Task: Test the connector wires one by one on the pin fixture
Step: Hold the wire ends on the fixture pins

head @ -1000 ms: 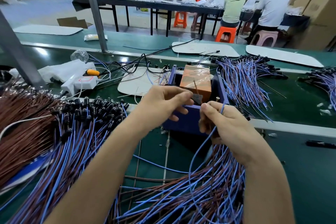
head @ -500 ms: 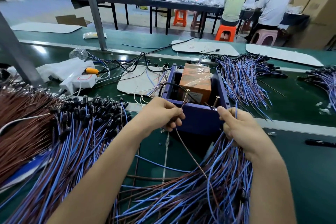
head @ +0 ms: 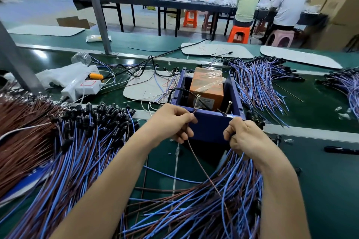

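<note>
A workshop's green table point(head: 320, 190) carries heaps of blue and brown connector wires point(head: 77, 151) left of and in front of the blue pin fixture point(head: 209, 126). At its front wall, the left hand point(head: 171, 122) pinches one brown wire point(head: 202, 169) against the left pin point(head: 196, 102). The right hand point(head: 246, 137) has its fingers curled round a blue wire point(head: 238, 163) below the right pin point(head: 228, 107).

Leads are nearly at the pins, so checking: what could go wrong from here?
The brown wire pinched by the left hand trails into the tangled pile; pulling may drag neighbours. The right hand grips blue wires beside the right screw pin; a wrong lead might touch it.
</note>
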### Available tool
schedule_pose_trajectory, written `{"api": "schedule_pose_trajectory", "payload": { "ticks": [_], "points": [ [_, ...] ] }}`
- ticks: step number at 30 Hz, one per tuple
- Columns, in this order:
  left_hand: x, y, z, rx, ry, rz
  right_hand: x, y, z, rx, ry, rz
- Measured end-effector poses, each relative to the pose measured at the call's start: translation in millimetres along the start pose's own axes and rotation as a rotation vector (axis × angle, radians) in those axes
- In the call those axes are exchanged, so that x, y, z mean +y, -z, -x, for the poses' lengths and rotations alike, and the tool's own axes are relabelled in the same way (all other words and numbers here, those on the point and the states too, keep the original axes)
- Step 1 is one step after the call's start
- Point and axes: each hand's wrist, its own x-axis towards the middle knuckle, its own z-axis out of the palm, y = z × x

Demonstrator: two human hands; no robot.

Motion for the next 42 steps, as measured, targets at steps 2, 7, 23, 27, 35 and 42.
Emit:
{"api": "schedule_pose_trajectory", "payload": {
  "ticks": [2, 7, 23, 27, 35, 42],
  "points": [
    [0.3, -0.1, 0.2, 0.000, -0.005, 0.002, -0.6, -0.1, 0.0, 0.005, -0.004, 0.015],
    [-0.5, 1.2, -0.5, -0.007, -0.010, 0.000, -1.9, -2.6, -1.7, 0.018, -0.018, 0.020],
    [-5.8, 4.2, -3.2, -0.027, -0.028, -0.001, -5.1, -6.1, 1.1, -0.045, -0.022, 0.063],
    [-4.2, 5.5, -1.8, -0.110, -0.069, -0.013, -7.9, -2.3, 4.1, -0.063, -0.002, -0.056],
    [9.0, -1.5, 15.8, -0.511, -0.167, 0.120, -20.6, -2.0, 18.1, -0.012, 0.362, -0.313],
    [15.4, -4.4, 20.2, -0.327, -0.302, 0.152, -26.7, -9.6, 26.6, -0.168, 0.411, -0.263]
  ]
}}
